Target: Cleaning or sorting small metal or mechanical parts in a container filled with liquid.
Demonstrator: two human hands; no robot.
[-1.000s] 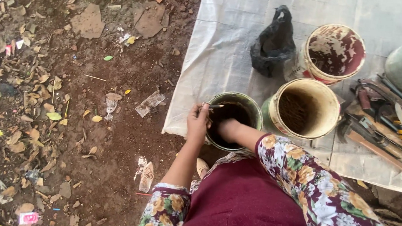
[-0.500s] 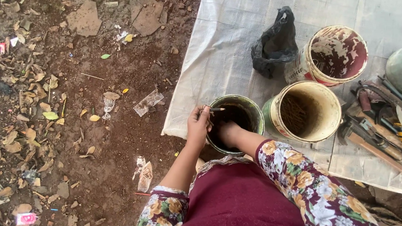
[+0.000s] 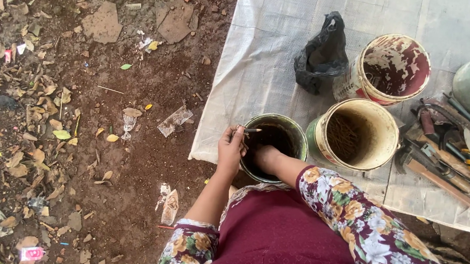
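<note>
Unmoved: both hands (image 3: 232,148) at green can (image 3: 296,135), yellow can (image 3: 383,135) adjacent.

The person wears a dark maroon garment over the lap and a top with short floral sleeves, pink, yellow and green blooms on dark cloth; both forearms are bare, without rings visible.

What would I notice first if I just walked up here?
Probably the three tins on the white sheet. The right hand reaches into the green tin nearest the person, while the left hand pinches a nail at its rim. Tools lie to the right.
</note>
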